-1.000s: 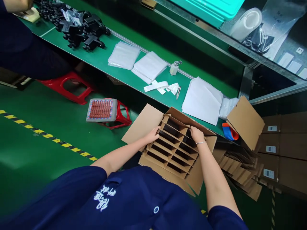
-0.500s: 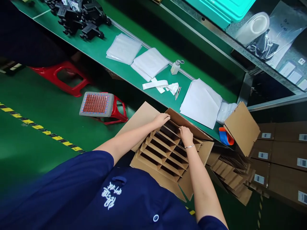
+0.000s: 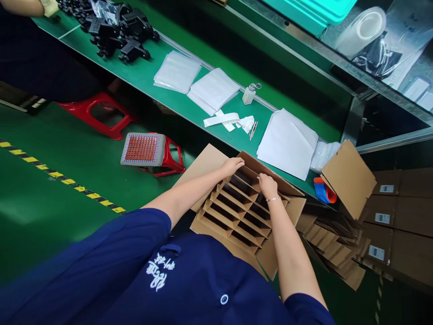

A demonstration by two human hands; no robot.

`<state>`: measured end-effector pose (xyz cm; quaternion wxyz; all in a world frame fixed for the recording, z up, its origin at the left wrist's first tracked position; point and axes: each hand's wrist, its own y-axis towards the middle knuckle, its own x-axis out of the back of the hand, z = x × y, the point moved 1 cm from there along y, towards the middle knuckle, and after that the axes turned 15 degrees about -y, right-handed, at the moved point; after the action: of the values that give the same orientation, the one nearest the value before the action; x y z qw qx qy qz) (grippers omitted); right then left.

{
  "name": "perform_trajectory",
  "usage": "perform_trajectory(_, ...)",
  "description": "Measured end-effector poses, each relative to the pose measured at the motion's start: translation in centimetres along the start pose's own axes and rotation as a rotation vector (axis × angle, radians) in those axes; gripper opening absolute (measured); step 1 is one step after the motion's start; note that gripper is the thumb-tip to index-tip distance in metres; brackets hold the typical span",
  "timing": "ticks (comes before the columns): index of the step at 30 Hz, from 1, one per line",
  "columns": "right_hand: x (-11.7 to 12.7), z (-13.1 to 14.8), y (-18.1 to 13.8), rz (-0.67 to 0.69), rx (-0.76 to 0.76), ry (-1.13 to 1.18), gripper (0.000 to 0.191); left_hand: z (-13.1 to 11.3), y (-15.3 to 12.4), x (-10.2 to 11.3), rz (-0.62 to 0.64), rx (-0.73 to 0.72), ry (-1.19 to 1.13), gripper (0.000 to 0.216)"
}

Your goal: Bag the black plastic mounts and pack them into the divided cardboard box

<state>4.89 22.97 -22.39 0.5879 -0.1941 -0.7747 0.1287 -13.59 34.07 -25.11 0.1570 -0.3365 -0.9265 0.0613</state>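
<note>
An open cardboard box [image 3: 248, 262] stands before me, its flaps folded outward. Inside it sits a cardboard divider [image 3: 241, 215] that forms a grid of narrow cells. My left hand [image 3: 232, 166] is closed on the divider's far left corner, close to the box's far wall. Farther right, my right hand [image 3: 268, 186] pinches a divider strip near the same wall, with its fingertips partly hidden. Both hands are at the top of the grid, a short way apart.
White sheets [image 3: 287, 142], a small bottle [image 3: 249, 94] and tweezers [image 3: 253, 130] lie on the green bench [image 3: 189, 106]. Black parts [image 3: 125, 31] are heaped near a co-worker's gloved hand [image 3: 50, 6]. A padded red stool [image 3: 144, 149] stands left; flattened cardboard [image 3: 334, 243] and boxes [image 3: 414, 212] are right.
The view has shifted slightly, so most things appear a little farther right. Both hands keep their places on the divider. A co-worker's gloved hand has come into view at the upper left.
</note>
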Motion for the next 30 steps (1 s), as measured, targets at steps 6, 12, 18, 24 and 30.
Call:
perform_trajectory(6,2.1,-0.7,-0.1,-0.049,0.071,0.040,0.033,1.2,-2.9,1.1,-0.105,0.005,-0.106,0.050)
perform_trajectory(12,6.1,4.5,3.2,-0.188,0.284,0.054,0.047,6.5,-11.2,-2.1,-0.131,0.122,-0.195,0.071)
perform_trajectory(18,5.7,7.7,4.2,-0.098,0.209,0.014,0.040,8.2,-12.1,-3.7,-0.099,0.122,-0.219,0.065)
perform_trajectory(24,6.9,8.7,4.5,-0.060,0.140,-0.069,0.034,8.0,-11.7,-3.4,-0.107,0.119,-0.225,0.063)
perform_trajectory(30,8.5,9.1,6.2,-0.032,0.303,-0.098,0.034,7.8,-11.8,-3.3,-0.107,0.119,-0.215,0.058)
